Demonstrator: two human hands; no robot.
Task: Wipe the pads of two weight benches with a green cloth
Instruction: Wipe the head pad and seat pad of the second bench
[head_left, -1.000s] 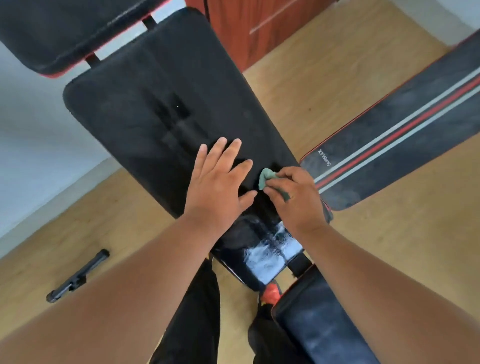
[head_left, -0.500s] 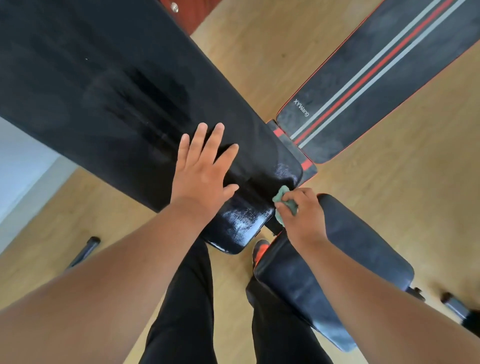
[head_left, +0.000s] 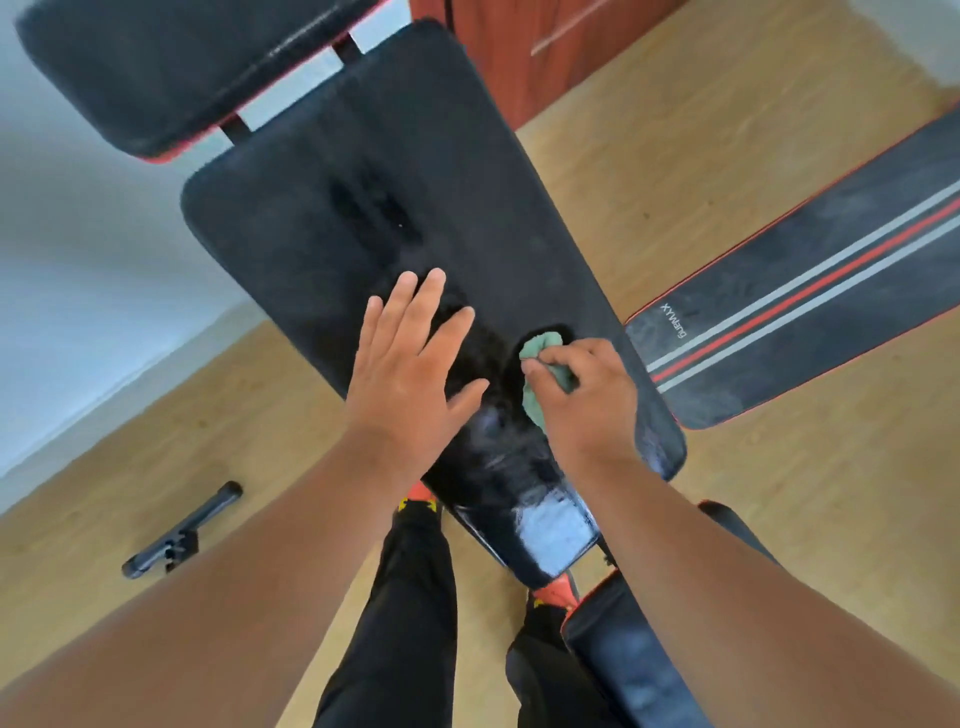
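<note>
Your left hand (head_left: 410, 374) lies flat, fingers straight and spread, on the black back pad (head_left: 415, 208). Your right hand (head_left: 587, 395) curls its fingers around the green cloth (head_left: 540, 348), pressing it onto that pad.

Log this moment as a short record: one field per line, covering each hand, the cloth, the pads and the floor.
left hand: flat, fingers spread, pressing on the back pad
right hand: grips the green cloth against the pad
back pad: black, dusty, with darker streaks and a glossy patch at its near end
striped pad: second bench, at right, grey and red stripes, dusty
floor: wood, a black bar lying at left
</note>
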